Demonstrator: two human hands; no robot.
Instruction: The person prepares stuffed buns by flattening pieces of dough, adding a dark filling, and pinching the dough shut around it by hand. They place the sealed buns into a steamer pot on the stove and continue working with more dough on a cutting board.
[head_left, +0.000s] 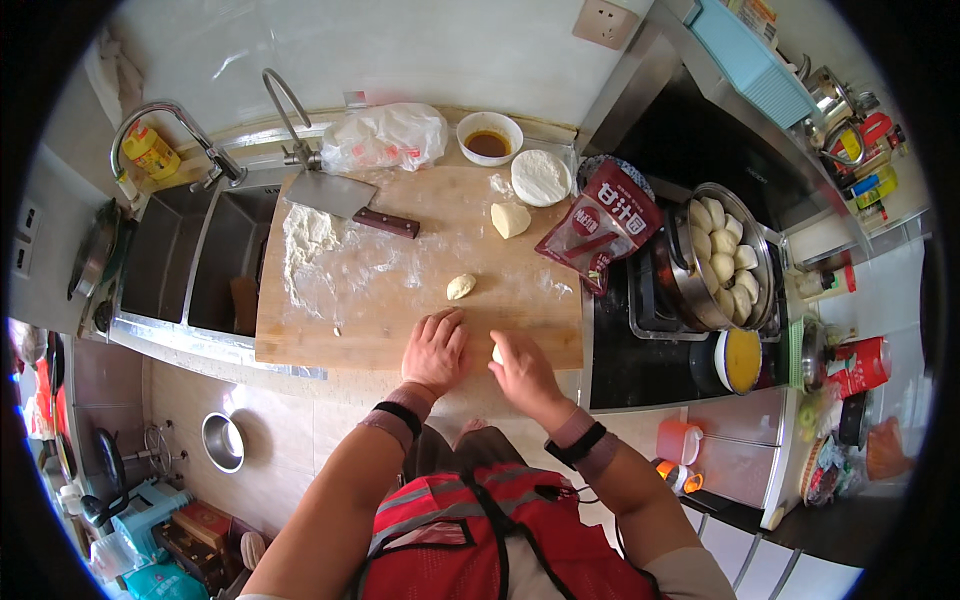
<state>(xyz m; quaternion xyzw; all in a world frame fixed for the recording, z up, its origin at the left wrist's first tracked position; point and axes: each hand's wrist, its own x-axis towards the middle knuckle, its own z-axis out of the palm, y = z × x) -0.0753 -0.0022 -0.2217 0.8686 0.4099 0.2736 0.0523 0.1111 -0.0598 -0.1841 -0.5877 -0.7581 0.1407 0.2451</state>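
Observation:
My left hand rests palm down at the front edge of the wooden board, its fingers slightly apart; whether anything lies under it is hidden. To its right, my right hand grips a small pale dough piece, mostly covered by the fingers. A small dough lump lies just beyond my hands. Farther back sits a larger cut dough piece. The cleaver, with a dark wooden handle, lies flat at the back left, beside a patch of flour.
A steamer pot of shaped dough pieces stands on the stove at right, near a bowl of yellow contents. A dark red pouch leans at the board's right edge. Behind are a bowl of brown liquid and a flour bowl. Left is the sink.

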